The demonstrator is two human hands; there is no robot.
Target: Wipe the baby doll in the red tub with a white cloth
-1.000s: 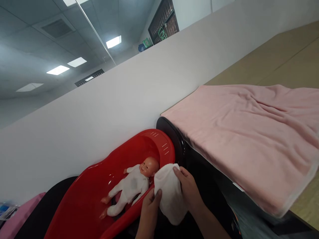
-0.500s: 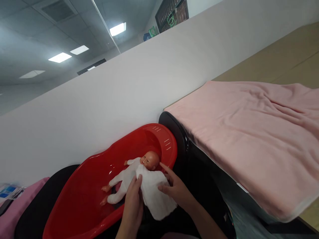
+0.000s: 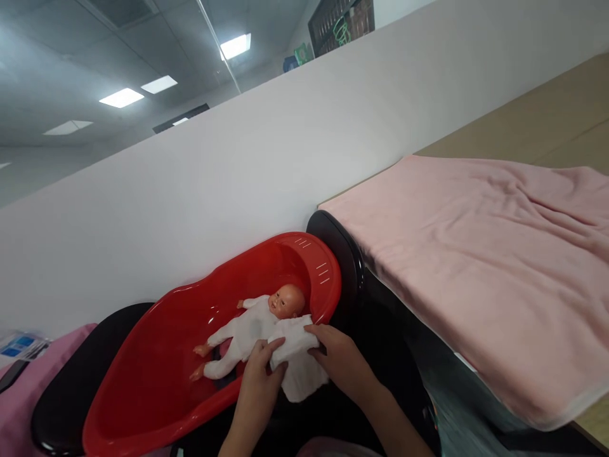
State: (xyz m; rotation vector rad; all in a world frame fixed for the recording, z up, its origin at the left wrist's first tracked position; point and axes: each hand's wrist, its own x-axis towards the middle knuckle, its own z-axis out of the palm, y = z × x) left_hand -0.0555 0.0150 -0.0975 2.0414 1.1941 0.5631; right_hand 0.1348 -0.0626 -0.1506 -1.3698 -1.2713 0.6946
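A white cloth [image 3: 299,368] is stretched between my two hands over the near rim of the red baby bathtub [image 3: 143,406]. My left hand [image 3: 261,381] pinches its left edge, with the thumb on top. At the upper right, my right hand [image 3: 335,352] grips the cloth between thumb and fingers. Inside the tub a baby doll [image 3: 288,301] with a white soft body lies on its back, its head toward the tub's right end. The cloth hides the doll's near arm and side.
To the right, a pink blanket [image 3: 466,235] covers a raised bed surface. Black rounded supports [image 3: 337,241] stand at both tub ends. A white partition [image 3: 228,190] runs behind. At the lower left lies pink fabric [image 3: 33,412] with a packet [image 3: 21,344] on it.
My right hand has gone from loosely touching the cloth with fingers extended to gripping its edge. The cloth has shifted toward me off the doll's chest and is partly folded.
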